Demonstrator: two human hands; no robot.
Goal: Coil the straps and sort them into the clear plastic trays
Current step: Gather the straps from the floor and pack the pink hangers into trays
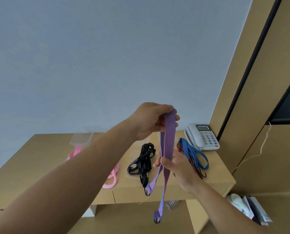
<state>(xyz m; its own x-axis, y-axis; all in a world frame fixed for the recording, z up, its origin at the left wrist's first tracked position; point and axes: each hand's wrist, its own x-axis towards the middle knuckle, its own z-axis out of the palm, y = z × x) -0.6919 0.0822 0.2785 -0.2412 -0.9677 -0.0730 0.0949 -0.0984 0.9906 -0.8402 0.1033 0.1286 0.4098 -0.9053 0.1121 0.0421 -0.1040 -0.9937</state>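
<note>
Your striped strap (168, 137) purple and red | black strap (145, 159) | pink strap (110, 182) | blue strap (193, 152), white lines | phone (201, 135) white | bench (39, 157) tan

Single head-worn wide-angle view, facing forward and slightly downward from in front of the near edge of the wooden table (31, 152). The left hand (151, 120) and right hand (174, 168) lie close to the lens at centre. The wall (90, 56) beyond the far edge fills the upper frame.
</note>
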